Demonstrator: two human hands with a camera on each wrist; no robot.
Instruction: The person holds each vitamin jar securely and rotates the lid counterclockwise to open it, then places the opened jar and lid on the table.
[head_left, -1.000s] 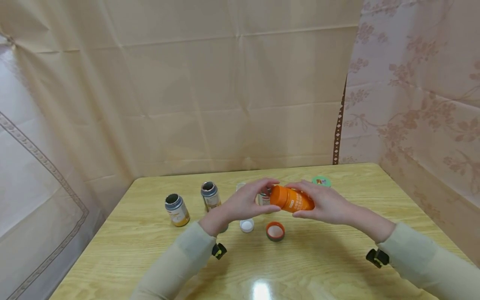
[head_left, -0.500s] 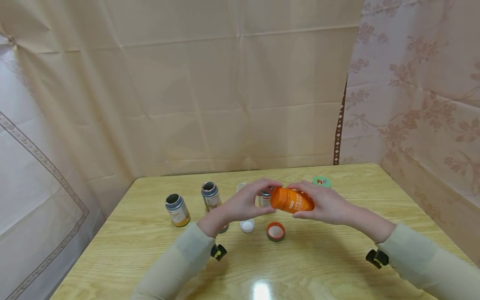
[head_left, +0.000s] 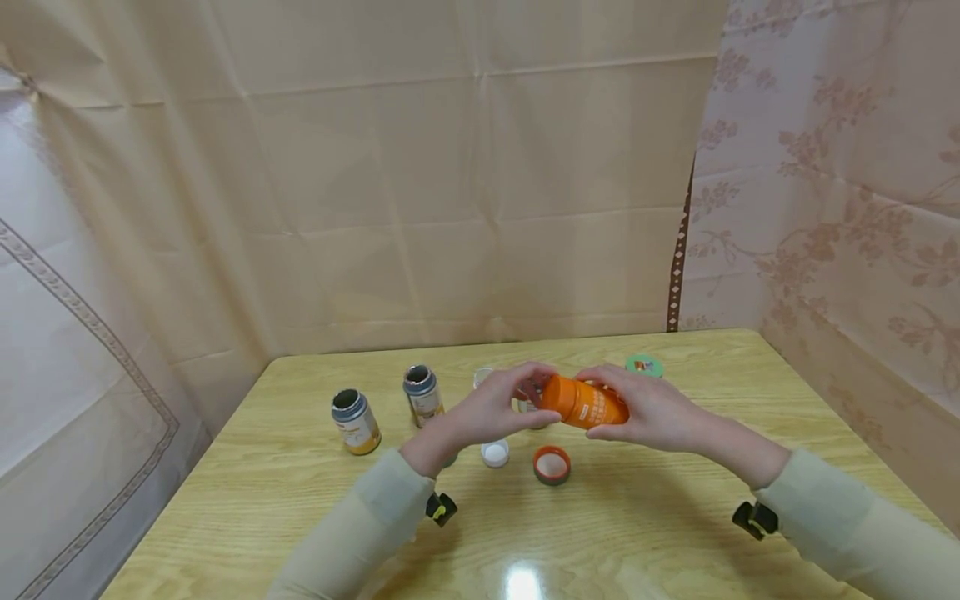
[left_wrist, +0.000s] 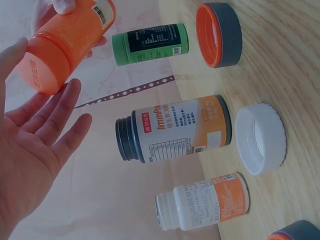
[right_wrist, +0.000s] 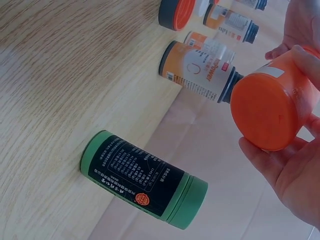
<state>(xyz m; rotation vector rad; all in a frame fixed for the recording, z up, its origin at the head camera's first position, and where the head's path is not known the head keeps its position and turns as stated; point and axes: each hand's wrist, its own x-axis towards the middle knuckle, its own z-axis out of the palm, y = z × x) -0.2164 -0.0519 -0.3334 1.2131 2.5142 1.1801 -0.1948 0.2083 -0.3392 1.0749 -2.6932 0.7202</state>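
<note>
Both hands hold an orange bottle (head_left: pixel 596 406) tilted on its side above the table. My right hand (head_left: pixel 660 408) grips its body near the base, thumb below and fingers above, as the right wrist view also shows. Around the bottle's orange cap (left_wrist: pixel 44 66) are the thumb and fingertips of my left hand (head_left: pixel 498 408); the cap sits on the bottle. Behind the hands stands an uncapped white-and-orange bottle with a dark neck (left_wrist: pixel 180 129). A green bottle with a black label (right_wrist: pixel 145 177) stands beyond my right hand, closed.
Two open grey-necked bottles, one far left (head_left: pixel 356 422) and one nearer the middle (head_left: pixel 423 396), stand on the table. A smaller open white bottle (left_wrist: pixel 202 201) is behind my left hand. A white cap (head_left: pixel 495 453) and a grey-and-orange cap (head_left: pixel 552 465) lie in front.
My left thumb and fingers shift round the cap: the thumb came slightly away half a second ago and is back against it now. The right hand and bottle stay nearly still.
</note>
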